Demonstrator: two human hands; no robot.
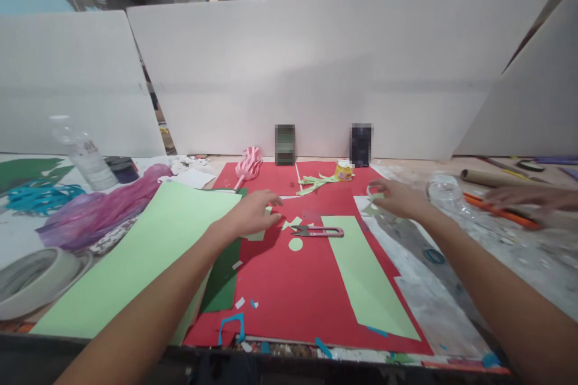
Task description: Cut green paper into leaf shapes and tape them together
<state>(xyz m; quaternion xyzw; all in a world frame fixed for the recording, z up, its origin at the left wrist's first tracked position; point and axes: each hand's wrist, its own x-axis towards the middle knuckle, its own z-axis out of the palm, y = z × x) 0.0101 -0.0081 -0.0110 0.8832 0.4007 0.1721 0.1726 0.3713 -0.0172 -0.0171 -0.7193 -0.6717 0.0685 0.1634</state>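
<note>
A small green paper piece (258, 233) lies under the left hand (253, 212), fingers spread flat on it. Snips (316, 231) lie just right of those fingertips. The right hand (394, 198), fingers curled, pinches a tape ring (372, 191).

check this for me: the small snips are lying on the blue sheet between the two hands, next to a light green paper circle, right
Not quite. The head view shows the snips lying on a red sheet, not a blue one. The rest holds: they lie between the left hand and the right hand, with the light green paper circle just beside them.
</note>
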